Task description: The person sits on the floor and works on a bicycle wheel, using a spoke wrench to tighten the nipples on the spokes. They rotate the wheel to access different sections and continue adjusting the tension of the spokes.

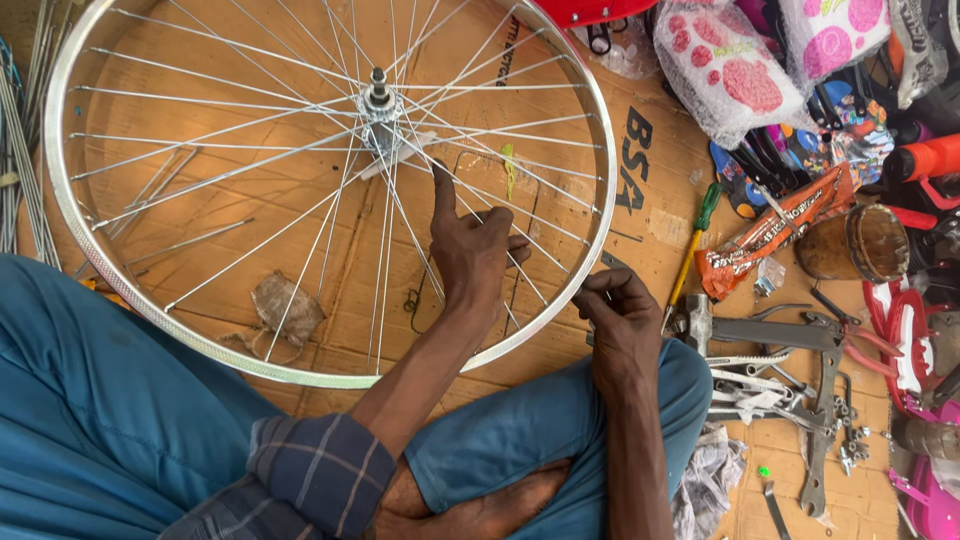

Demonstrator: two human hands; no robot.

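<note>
Bicycle wheel (330,190) lies flat on cardboard sheet (640,200), rim partly over person's lap. Left hand (475,250) reaches in betw. spokes, index extended toward hub (379,100), other fingers curled, nothing gripped; right hand (620,315) sits at rim's outer edge, pinching a small metal tool. Right of wheel: screwdriver w/ green handle (695,245), hammer (760,330), spanners (825,420), orange packet (775,230); loose spokes (15,150) lie far left.

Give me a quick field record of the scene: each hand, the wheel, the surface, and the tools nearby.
left hand: reaches in among the spokes, index finger pointing toward the hub
right hand: at the rim, fingers pinched; whether they hold something small is unclear
wheel: silver spoked bicycle wheel, lying flat
surface: cardboard sheet
tools: hammer, wrenches, screwdriver to the right
</note>
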